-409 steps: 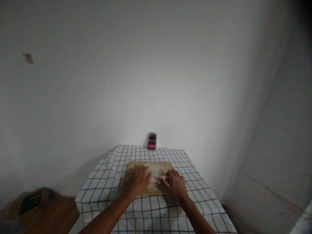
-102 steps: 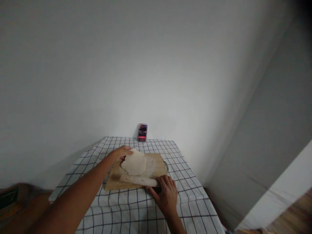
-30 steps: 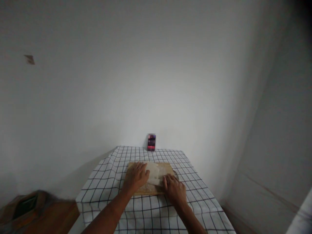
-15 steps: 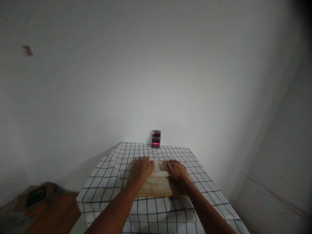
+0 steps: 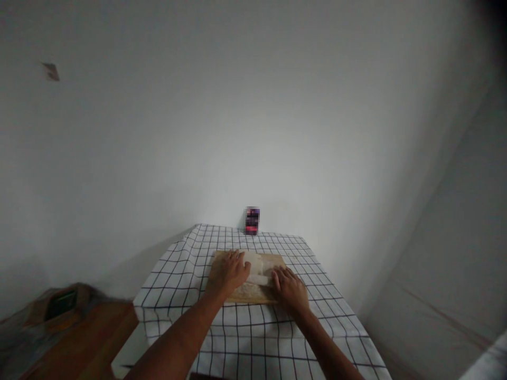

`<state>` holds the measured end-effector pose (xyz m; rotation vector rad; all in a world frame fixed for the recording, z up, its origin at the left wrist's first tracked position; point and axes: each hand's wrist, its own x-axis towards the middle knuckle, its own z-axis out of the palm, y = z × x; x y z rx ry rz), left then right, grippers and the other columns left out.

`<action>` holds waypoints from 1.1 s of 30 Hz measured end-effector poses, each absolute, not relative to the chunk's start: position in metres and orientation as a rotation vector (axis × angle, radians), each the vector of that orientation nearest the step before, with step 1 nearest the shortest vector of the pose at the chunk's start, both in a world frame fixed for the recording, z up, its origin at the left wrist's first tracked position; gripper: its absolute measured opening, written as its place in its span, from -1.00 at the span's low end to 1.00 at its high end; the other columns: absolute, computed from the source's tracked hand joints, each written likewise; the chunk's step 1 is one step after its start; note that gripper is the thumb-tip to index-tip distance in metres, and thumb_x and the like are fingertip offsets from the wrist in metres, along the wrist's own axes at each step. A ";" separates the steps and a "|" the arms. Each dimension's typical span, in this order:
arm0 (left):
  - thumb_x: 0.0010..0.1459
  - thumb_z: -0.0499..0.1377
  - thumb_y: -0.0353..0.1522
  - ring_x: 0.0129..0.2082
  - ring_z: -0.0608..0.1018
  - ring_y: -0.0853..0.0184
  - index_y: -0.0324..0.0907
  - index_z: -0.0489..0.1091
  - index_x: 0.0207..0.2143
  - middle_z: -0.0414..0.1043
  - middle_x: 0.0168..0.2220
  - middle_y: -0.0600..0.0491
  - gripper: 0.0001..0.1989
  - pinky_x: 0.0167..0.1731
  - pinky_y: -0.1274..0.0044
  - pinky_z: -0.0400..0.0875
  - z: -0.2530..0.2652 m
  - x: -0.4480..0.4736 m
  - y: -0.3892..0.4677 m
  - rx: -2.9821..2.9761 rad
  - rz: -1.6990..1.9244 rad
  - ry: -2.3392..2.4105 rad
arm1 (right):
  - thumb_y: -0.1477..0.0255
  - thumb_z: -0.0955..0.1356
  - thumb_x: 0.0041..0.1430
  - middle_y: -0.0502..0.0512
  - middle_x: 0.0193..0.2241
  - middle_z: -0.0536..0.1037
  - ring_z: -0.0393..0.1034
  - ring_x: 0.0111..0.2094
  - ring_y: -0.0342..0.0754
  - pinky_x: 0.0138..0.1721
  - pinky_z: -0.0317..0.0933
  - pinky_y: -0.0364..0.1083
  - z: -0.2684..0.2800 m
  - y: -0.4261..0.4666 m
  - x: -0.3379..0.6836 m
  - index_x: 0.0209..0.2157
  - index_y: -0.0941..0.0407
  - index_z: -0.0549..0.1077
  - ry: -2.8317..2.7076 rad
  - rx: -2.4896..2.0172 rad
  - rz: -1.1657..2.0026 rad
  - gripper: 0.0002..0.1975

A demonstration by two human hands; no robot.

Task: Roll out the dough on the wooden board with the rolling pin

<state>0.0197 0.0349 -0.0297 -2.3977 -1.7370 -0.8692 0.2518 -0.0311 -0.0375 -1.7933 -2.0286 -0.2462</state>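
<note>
Both hands lie flat on a pale rolling pin (image 5: 259,278) that stretches crosswise over a wooden board (image 5: 253,295). Left hand (image 5: 231,272) presses palm-down with its fingers stretched out and loosely spread, covering the pin's left end; right hand (image 5: 290,287) rests the same way on the pin's right end, fingers extended rather than curled around it. Neither hand closes on the pin. Between the two hands a short pale stretch of the pin shows, and just beyond it, on the far half of the board, lies a flattened sheet of white dough (image 5: 253,261). Whether the pin touches the dough at this moment is too blurred to tell.

The board sits near the middle of a table covered by a white cloth with a thin black grid (image 5: 253,343), which hangs in folds over the edge to the left of the board. Past the board, at the far edge of the cloth and against the wall, stands a small dark box with a red band (image 5: 252,220), its print blurred out. To the left of the board, well apart and lower, a brown wooden piece of furniture (image 5: 79,338) shows with a dark object on top. A plain white wall (image 5: 237,116) rises behind the board, with a small dark mark (image 5: 51,70) high to the left, and a second wall meets it to the right.
</note>
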 end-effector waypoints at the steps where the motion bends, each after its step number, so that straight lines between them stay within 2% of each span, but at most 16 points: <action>1: 0.49 0.13 -0.29 0.45 0.49 -0.05 -0.13 0.56 0.29 0.59 0.35 -0.17 -0.58 0.53 0.06 0.28 -0.027 0.022 0.040 -2.376 -0.839 -1.793 | 0.27 0.14 0.70 0.25 0.30 0.65 0.52 0.34 0.13 0.37 0.32 0.06 -0.034 -0.027 0.252 0.21 0.09 0.63 -2.031 -1.810 -0.215 -0.52; 4: 0.51 0.10 -0.28 0.49 0.43 -0.10 -0.14 0.56 0.26 0.53 0.39 -0.21 -0.59 0.49 0.01 0.29 -0.016 0.033 0.058 -2.309 -0.803 -1.960 | 0.23 0.09 0.71 0.22 0.23 0.69 0.60 0.24 0.08 0.24 0.40 0.02 -0.021 -0.005 0.253 0.13 0.06 0.65 -2.033 -1.857 -0.072 -0.47; 6: 0.51 0.09 -0.31 0.48 0.42 -0.14 -0.13 0.59 0.22 0.55 0.37 -0.23 -0.62 0.42 -0.04 0.35 -0.008 0.039 0.070 -2.286 -0.815 -2.011 | 0.20 0.06 0.72 0.21 0.26 0.67 0.59 0.23 0.07 0.20 0.42 0.01 -0.014 0.011 0.256 0.16 0.05 0.64 -2.015 -1.878 0.018 -0.44; 10: 0.55 0.03 -0.35 0.35 0.51 -0.07 -0.16 0.61 0.09 0.64 0.18 -0.26 -0.65 0.31 0.02 0.43 0.008 0.044 0.083 -2.258 -0.771 -1.982 | 0.20 0.06 0.71 0.24 0.31 0.63 0.53 0.31 0.08 0.28 0.39 0.05 -0.011 0.037 0.262 0.21 0.04 0.62 -2.039 -1.915 0.076 -0.43; 13: 0.57 0.01 -0.35 0.31 0.54 -0.03 -0.16 0.60 0.09 0.64 0.16 -0.25 -0.65 0.29 0.06 0.45 0.013 0.046 0.082 -2.249 -0.701 -2.005 | 0.20 0.09 0.70 0.27 0.36 0.59 0.44 0.41 0.10 0.37 0.34 0.08 -0.011 0.043 0.263 0.23 0.04 0.62 -2.070 -1.937 0.054 -0.46; 18: 0.55 0.07 -0.33 0.36 0.54 -0.05 -0.15 0.62 0.06 0.65 0.21 -0.22 -0.68 0.31 0.06 0.44 0.011 0.046 0.063 -2.275 -0.672 -2.006 | 0.29 0.10 0.70 0.20 0.34 0.61 0.50 0.34 0.05 0.31 0.38 0.01 -0.008 0.022 0.258 0.22 0.02 0.60 -2.058 -1.955 0.022 -0.51; 21: 0.50 0.14 -0.34 0.38 0.54 -0.03 -0.12 0.63 0.08 0.66 0.22 -0.17 -0.71 0.36 0.11 0.42 0.007 0.042 0.042 -2.289 -0.691 -1.952 | 0.34 0.13 0.68 0.16 0.30 0.63 0.51 0.32 0.06 0.31 0.38 0.05 -0.011 -0.001 0.254 0.18 0.00 0.63 -2.074 -1.926 -0.067 -0.54; 24: 0.42 0.20 -0.35 0.35 0.57 -0.03 -0.08 0.62 0.13 0.68 0.22 -0.14 -0.68 0.38 0.09 0.42 0.004 0.035 0.019 -2.314 -0.758 -1.837 | 0.30 0.13 0.69 0.20 0.31 0.64 0.48 0.37 0.11 0.36 0.36 0.10 -0.022 -0.025 0.252 0.22 0.02 0.63 -2.053 -1.883 -0.127 -0.52; 29: 0.35 0.18 -0.36 0.36 0.57 -0.06 -0.10 0.55 0.25 0.68 0.22 -0.16 -0.55 0.42 0.01 0.39 -0.008 0.021 -0.007 -2.354 -0.839 -1.651 | 0.16 0.28 0.64 0.23 0.50 0.44 0.24 0.56 0.24 0.53 0.22 0.15 -0.047 -0.052 0.253 0.34 0.09 0.59 -1.985 -1.777 -0.206 -0.51; 33: 0.39 0.10 -0.40 0.44 0.52 -0.01 -0.07 0.56 0.23 0.63 0.31 -0.11 -0.56 0.47 0.04 0.37 -0.019 0.018 -0.006 -2.354 -0.798 -1.622 | 0.09 0.34 0.60 0.22 0.48 0.47 0.25 0.56 0.24 0.54 0.23 0.19 -0.048 -0.056 0.254 0.33 0.06 0.61 -1.970 -1.750 -0.120 -0.50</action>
